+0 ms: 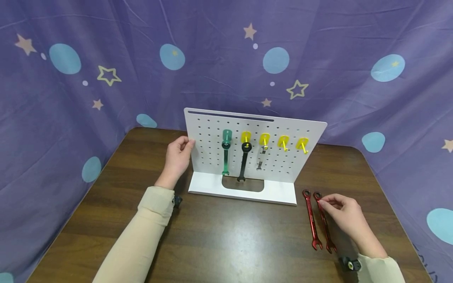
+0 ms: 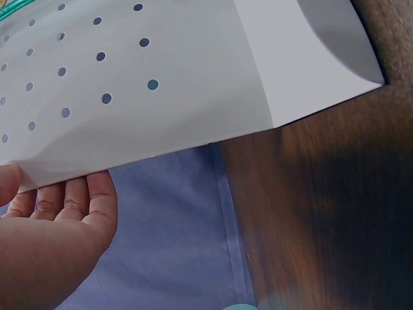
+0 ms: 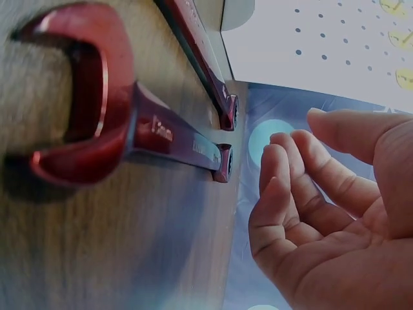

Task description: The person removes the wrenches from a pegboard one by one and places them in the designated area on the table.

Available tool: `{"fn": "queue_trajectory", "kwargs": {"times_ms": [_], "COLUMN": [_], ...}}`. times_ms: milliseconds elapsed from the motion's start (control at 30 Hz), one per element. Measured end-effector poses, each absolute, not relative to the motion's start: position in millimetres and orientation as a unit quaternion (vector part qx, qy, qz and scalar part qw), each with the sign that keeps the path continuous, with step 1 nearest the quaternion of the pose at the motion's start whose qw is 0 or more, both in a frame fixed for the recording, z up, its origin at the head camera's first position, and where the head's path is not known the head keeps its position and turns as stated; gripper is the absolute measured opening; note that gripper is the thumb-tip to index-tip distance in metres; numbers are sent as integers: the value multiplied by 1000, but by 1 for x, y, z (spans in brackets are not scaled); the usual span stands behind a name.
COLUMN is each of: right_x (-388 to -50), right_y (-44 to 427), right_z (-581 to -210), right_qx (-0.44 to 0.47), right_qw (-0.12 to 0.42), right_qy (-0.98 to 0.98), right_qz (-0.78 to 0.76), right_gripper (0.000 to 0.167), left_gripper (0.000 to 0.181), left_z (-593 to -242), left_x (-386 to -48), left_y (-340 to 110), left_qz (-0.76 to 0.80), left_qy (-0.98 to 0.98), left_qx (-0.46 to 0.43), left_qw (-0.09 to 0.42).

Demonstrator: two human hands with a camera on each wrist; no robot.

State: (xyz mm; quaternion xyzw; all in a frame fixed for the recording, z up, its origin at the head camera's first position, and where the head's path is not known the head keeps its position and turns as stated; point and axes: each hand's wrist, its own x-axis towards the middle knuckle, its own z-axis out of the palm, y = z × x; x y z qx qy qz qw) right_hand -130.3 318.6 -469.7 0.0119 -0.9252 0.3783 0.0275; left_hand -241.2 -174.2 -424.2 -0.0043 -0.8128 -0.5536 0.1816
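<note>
Left hand (image 1: 179, 155) pinches board (image 1: 304, 125) edge (steadying it, presumably); right hand (image 1: 348, 216), empty, thumb parted from fingers, near red wrench (image 1: 325, 224).

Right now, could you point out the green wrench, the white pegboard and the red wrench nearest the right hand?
Green wrench (image 1: 225, 160), head view: middle of its handle.
White pegboard (image 1: 253, 161), head view: bare part of its front panel.
Nearest red wrench (image 1: 325, 223), head view: middle of its handle.

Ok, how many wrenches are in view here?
5. A green wrench, a black wrench and a small silver wrench hang on the pegboard; a red wrench lies on the table by the right hand, a second red wrench to its left.
</note>
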Motion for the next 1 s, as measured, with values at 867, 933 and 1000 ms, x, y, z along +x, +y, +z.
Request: {"fn": "queue_trajectory", "kwargs": {"times_ms": [867, 933, 1000], "right_x": [-133, -133, -133], "right_y": [309, 308, 308], "right_z": [-471, -471, -470], "right_qx": [9, 11, 13], "right_qw": [-2, -1, 0], "right_qy": [-914, -915, -915], "right_qz": [406, 404, 403], "right_gripper": [22, 22, 22], "left_gripper": [20, 20, 20], "left_z": [-427, -427, -427], "left_x": [-242, -242, -242], "left_y": [-174, -174, -174], "left_qz": [-562, -562, -560], "left_qy": [-806, -806, -808], "left_qx": [0, 0, -1], "left_qw": [186, 184, 184]}}
